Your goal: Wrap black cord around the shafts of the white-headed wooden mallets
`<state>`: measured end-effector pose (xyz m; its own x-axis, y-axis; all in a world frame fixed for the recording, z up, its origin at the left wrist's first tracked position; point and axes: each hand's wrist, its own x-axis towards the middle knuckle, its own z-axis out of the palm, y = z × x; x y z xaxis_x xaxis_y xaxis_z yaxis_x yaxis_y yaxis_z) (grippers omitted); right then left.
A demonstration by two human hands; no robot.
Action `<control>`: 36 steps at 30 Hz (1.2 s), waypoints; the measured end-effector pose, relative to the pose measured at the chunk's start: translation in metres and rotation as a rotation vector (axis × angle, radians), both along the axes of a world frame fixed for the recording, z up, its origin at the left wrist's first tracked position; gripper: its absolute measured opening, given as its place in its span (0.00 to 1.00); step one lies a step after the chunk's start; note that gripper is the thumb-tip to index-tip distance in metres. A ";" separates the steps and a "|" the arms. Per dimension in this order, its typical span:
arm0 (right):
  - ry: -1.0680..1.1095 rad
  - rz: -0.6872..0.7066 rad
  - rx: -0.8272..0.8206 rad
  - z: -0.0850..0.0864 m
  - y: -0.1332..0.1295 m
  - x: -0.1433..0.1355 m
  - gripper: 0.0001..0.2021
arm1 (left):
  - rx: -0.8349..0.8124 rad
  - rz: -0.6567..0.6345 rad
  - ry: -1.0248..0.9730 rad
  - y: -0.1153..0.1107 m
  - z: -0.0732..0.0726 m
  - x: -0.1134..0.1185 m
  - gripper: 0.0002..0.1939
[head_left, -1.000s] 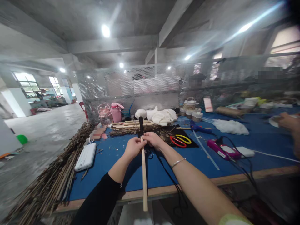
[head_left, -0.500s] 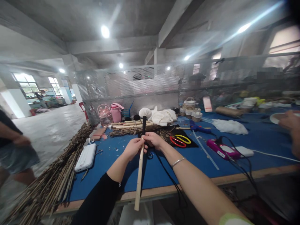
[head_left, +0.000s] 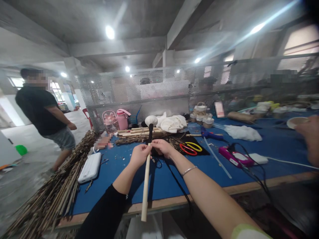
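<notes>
I hold a pale wooden stick [head_left: 145, 186] upright over the blue table [head_left: 169, 181]; its upper end is wrapped in black cord [head_left: 150, 131]. My left hand [head_left: 139, 154] grips the stick just below the wrapped part. My right hand [head_left: 161, 147] is closed on the stick beside it and pinches the black cord, which trails down [head_left: 178, 186] over the table's front edge. A silver bracelet sits on my right wrist.
Red and yellow scissors [head_left: 190, 148], a pink tool [head_left: 234, 157], a blue glue gun [head_left: 210, 134], a white power bank [head_left: 89, 167], pink bottles [head_left: 122, 119], white cloth [head_left: 171, 123] and bundled twigs [head_left: 57, 192] surround my hands. A person [head_left: 47, 113] walks at left. Another hand [head_left: 310, 136] shows at right.
The stick's lower end has swung left and its top tilted slightly. A person in dark clothes has walked into full view at the left. My hands stay on the stick.
</notes>
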<state>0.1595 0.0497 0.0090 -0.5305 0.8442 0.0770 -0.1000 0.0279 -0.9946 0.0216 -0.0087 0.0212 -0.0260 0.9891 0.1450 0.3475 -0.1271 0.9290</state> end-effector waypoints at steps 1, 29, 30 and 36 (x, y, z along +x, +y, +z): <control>0.012 0.002 -0.010 0.000 0.000 0.001 0.15 | -0.033 -0.030 -0.072 0.000 0.000 0.000 0.17; 0.052 -0.039 -0.020 0.001 -0.001 -0.005 0.13 | 0.065 0.116 0.013 0.002 -0.004 0.002 0.18; 0.066 -0.009 -0.056 0.003 -0.002 -0.004 0.13 | 0.041 0.089 -0.048 0.003 -0.005 0.002 0.19; 0.147 0.077 -0.150 0.007 -0.003 0.001 0.13 | -0.055 -0.125 -0.306 0.006 -0.010 0.005 0.17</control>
